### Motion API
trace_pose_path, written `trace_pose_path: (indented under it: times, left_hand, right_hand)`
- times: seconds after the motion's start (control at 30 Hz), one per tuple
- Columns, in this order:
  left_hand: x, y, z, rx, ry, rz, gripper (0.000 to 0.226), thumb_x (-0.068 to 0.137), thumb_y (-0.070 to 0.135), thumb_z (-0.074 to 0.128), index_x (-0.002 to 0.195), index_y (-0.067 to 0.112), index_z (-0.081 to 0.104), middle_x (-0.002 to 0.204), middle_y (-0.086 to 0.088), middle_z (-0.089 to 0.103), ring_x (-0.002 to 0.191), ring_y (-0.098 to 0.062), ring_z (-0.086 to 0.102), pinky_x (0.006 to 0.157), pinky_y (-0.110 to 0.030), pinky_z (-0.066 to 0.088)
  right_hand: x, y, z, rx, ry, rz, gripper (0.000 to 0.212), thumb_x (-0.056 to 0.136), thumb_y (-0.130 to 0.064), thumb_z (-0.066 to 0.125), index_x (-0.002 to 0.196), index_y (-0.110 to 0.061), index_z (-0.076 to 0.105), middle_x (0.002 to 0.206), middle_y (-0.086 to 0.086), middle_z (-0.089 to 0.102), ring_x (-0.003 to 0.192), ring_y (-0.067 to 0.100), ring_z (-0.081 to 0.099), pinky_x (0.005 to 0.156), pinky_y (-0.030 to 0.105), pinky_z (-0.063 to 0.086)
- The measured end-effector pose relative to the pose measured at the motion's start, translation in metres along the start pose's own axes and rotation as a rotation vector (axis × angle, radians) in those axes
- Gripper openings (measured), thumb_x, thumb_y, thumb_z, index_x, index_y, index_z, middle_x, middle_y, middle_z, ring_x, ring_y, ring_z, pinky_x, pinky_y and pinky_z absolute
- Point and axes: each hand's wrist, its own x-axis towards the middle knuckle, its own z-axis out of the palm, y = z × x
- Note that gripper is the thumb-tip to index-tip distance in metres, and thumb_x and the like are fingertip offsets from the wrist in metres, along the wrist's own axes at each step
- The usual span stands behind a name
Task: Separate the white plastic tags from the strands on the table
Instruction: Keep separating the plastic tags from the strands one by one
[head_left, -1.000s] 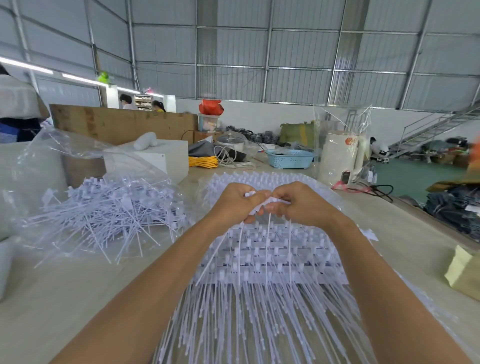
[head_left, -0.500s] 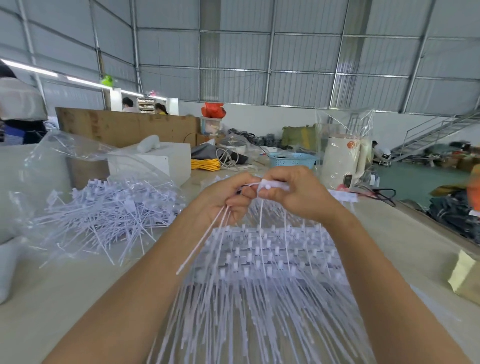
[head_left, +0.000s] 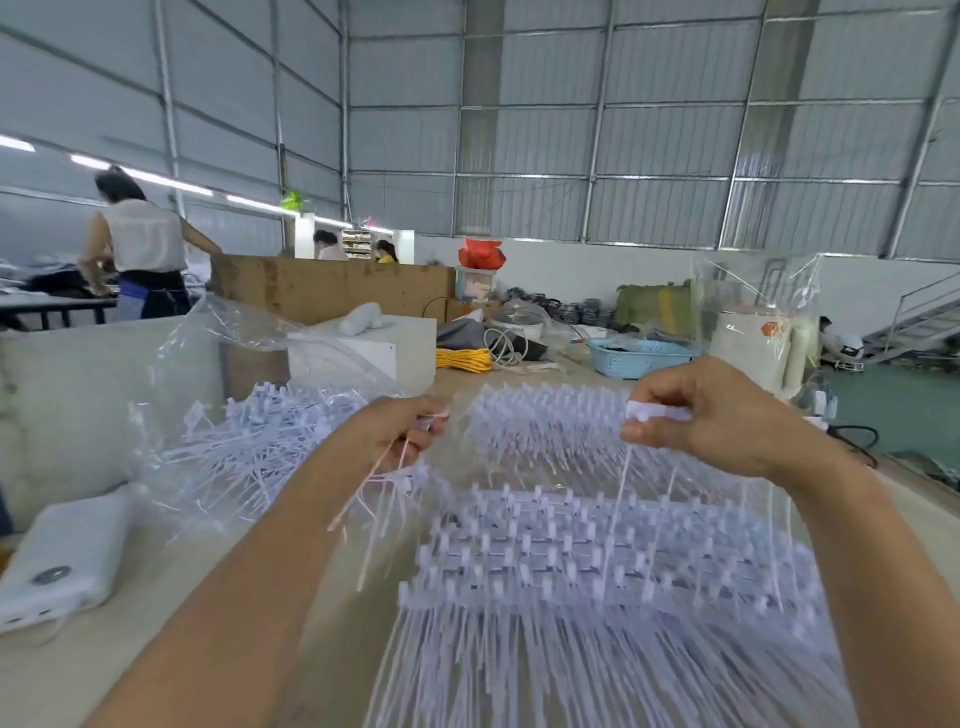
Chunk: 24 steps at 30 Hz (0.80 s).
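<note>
- A small bunch of thin white strands (head_left: 382, 480) is pinched in the curled fingers of the left hand (head_left: 395, 436); the loose ends hang down and to the left below the fist.
- A short white plastic tag strip (head_left: 655, 413) is pinched between thumb and forefinger of the right hand (head_left: 722, 421), with a few strands hanging from it toward the table.
- The two hands are held well apart, raised above the table (head_left: 104, 670).
- Beneath and between the hands, a large sheet of joined tags (head_left: 597, 561) is spread on the table, its strands fanning toward the viewer; a second batch (head_left: 545, 421) lies just behind it.
- To the left, a heap of loose tags is seen inside a clear plastic bag (head_left: 249, 447).
- A white power bank (head_left: 62, 566) is placed near the left edge of the table.
- Farther back, a white box (head_left: 384, 353), a blue basket (head_left: 641, 356) and a yellow cord (head_left: 462, 358) are visible.
</note>
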Motion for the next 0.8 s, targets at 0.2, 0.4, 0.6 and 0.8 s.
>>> trace_pose_path:
  times: [0.2,0.4,0.6,0.8]
  left_hand:
    - [-0.005,0.030,-0.103,0.643,0.395,-0.093,0.016,0.092,0.005,0.051,0.076,0.003,0.050,0.059,-0.007,0.059,0.024,-0.006,0.037,0.030,-0.009,0.022]
    - [0.020,0.024,-0.149,0.849,0.680,-0.001,0.014,0.095,-0.002,0.038,0.089,-0.004,0.051,0.073,-0.018,0.053,0.044,-0.019,0.056,0.036,-0.020,0.037]
    - [0.039,0.019,-0.143,1.301,0.726,0.084,0.045,0.092,0.007,0.047,0.137,-0.001,0.042,0.136,-0.021,0.047,0.123,-0.034,0.048,0.101,-0.036,0.042]
    - [0.038,0.011,-0.135,1.511,0.738,-0.109,0.062,0.093,0.021,0.052,0.146,0.006,0.023,0.147,-0.024,0.028,0.134,-0.040,0.032,0.109,-0.047,0.033]
  right_hand:
    - [0.003,0.000,0.010,-0.050,-0.020,0.030,0.017,0.076,-0.020,0.076,0.066,-0.009,0.067,0.066,0.003,0.064,0.055,0.002,0.050,0.060,0.025,0.039]
    - [0.007,0.003,0.018,-0.062,-0.032,-0.008,0.024,0.077,-0.022,0.075,0.057,-0.018,0.061,0.056,-0.007,0.056,0.053,0.005,0.048,0.057,0.022,0.035]
    - [0.011,0.007,0.026,-0.073,-0.011,-0.034,0.023,0.078,-0.026,0.073,0.058,-0.024,0.061,0.060,-0.010,0.059,0.058,0.010,0.052,0.062,0.031,0.041]
    - [0.011,0.007,0.028,-0.085,-0.021,0.045,0.012,0.075,-0.037,0.073,0.072,-0.026,0.070,0.077,-0.002,0.069,0.074,0.018,0.063,0.078,0.042,0.049]
